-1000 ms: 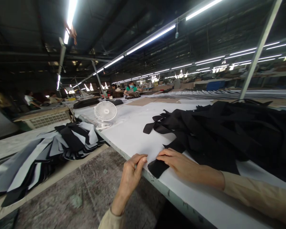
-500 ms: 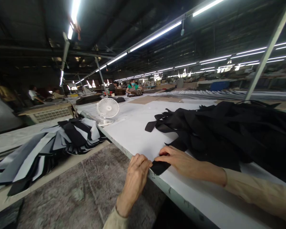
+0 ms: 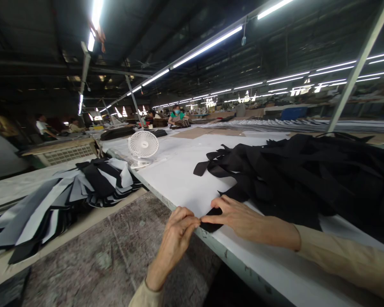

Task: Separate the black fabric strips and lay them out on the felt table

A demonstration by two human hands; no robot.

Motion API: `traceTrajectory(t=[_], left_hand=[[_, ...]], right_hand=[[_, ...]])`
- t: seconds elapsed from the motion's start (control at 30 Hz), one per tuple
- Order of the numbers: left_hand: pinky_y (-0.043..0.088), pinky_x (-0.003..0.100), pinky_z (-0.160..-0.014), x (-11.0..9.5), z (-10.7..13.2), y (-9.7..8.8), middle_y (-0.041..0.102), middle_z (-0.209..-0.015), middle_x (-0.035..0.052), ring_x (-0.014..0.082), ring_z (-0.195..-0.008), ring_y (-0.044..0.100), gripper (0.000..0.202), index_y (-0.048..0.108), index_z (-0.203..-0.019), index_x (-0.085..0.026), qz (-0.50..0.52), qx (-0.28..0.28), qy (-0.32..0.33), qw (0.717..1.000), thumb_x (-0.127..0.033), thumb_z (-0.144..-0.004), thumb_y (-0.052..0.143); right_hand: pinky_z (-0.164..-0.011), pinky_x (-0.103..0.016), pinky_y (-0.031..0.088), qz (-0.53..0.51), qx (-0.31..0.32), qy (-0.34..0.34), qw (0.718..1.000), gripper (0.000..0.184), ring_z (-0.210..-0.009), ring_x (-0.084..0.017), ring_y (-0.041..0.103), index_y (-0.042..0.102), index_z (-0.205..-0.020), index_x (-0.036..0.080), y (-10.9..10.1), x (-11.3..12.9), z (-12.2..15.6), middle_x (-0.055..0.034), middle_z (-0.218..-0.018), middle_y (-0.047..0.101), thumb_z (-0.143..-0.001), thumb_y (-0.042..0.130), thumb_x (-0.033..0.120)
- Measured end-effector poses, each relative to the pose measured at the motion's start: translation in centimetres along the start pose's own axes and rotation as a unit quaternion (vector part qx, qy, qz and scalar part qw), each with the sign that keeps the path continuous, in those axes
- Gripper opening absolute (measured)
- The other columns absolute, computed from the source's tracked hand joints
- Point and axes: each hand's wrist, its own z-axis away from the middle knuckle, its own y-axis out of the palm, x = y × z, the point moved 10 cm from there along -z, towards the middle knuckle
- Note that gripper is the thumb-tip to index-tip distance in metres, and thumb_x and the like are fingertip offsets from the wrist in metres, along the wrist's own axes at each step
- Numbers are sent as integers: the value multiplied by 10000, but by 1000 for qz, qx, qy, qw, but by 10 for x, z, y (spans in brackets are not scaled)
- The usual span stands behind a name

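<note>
The white table (image 3: pixel 179 179) bore a loose, rumpled pile of black fabric (image 3: pixel 307 179), matte and cut into long strips with squared ends. One black fabric strip (image 3: pixel 211 225) ran out of the pile to the table's near edge. The left hand (image 3: pixel 176 232) had its fingertips pinched together on the strip's blunt end. The right hand (image 3: pixel 243 219) lay on the strip just behind, fingers stretched out flat and pressing it down. Farther left stood a round white desk fan (image 3: pixel 143 145), near fanned grey and black cut pieces (image 3: pixel 83 187).
</note>
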Motion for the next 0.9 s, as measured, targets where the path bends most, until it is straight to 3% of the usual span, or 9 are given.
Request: traceTrajectory(t=[0.13, 0.23, 0.33, 0.43, 0.57, 0.67, 0.73, 0.8, 0.9], left_hand=[[436, 294, -787, 17, 8, -18, 613, -845, 42, 173, -848, 560, 235, 649, -793, -189, 67, -30, -59, 995, -329, -901, 494], [435, 287, -808, 12, 3, -21, 631, -885, 46, 170, -878, 574, 261, 654, -889, -184, 95, -37, -69, 992, -333, -925, 443], [435, 284, -853, -10, -13, -10, 651, -961, 53, 166, -939, 584, 288, 653, -996, -183, 118, -13, -46, 992, -319, -942, 404], [450, 283, -895, -33, -30, 11, 666, -1046, 54, 154, -980, 599, 347, 651, -1062, -192, 143, 44, 6, 989, -306, -962, 338], [405, 355, -992, -41, -27, 28, 681, -1062, 44, 167, -1034, 589, 337, 674, -1035, -224, 33, 89, 71, 993, -303, -956, 357], [286, 435, -1093, -38, -6, 25, 640, -1156, 41, 190, -1149, 522, 263, 637, -1110, -260, -56, 81, 60, 993, -320, -914, 472], [259, 440, -1114, -39, 9, 22, 622, -1178, 37, 190, -1177, 499, 269, 613, -1139, -267, -75, 85, 41, 993, -314, -902, 496], [255, 442, -1121, -44, 18, 20, 617, -1178, 39, 201, -1184, 492, 272, 606, -1139, -254, -84, 87, 35, 992, -308, -885, 525], [262, 455, -1120, -50, 17, 21, 616, -1183, 43, 222, -1197, 484, 225, 617, -1065, -225, -84, 76, 36, 993, -312, -867, 555]], right_hand=[[-835, -396, 408, 18, -9, -12, 1000, 778, -902, -222, 415, 471, -1317, 404, -4, 5, 0, -76, -1071, 452, -717, 361, -80], [-909, -430, 383, 19, -12, -12, 1000, 760, -913, -208, 429, 488, -1309, 384, -4, 5, -1, -75, -1114, 467, -720, 357, -78], [-932, -475, 383, 22, 6, -23, 999, 687, -948, -216, 466, 528, -1269, 396, -1, 12, -1, -66, -1140, 496, -759, 371, -36], [-979, -522, 368, -9, 28, -43, 999, 570, -1101, -259, 478, 591, -1186, 416, -8, 26, 1, -39, -1229, 509, -802, 410, 36], [-1007, -373, 424, -126, 81, -76, 986, 500, -1172, -206, 503, 570, -1213, 407, -23, 40, 11, 2, -1239, 573, -858, 420, 89], [-862, -310, 519, -159, 30, 18, 987, 312, -984, -187, 615, 615, -1140, 333, -32, 11, 15, -27, -1047, 665, -934, 397, 247], [-798, -340, 536, -90, -37, 112, 989, 311, -886, -202, 637, 655, -1023, 275, -31, -25, 22, -50, -972, 674, -943, 355, 297], [-806, -401, 528, 26, -69, 165, 983, 350, -939, -244, 623, 647, -1067, 233, -24, -59, 30, -94, -1057, 652, -934, 331, 302], [-823, -479, 503, 175, -78, 188, 963, 398, -1070, -313, 565, 588, -1215, 187, -11, -104, 41, -153, -1317, 511, -904, 355, 274]])
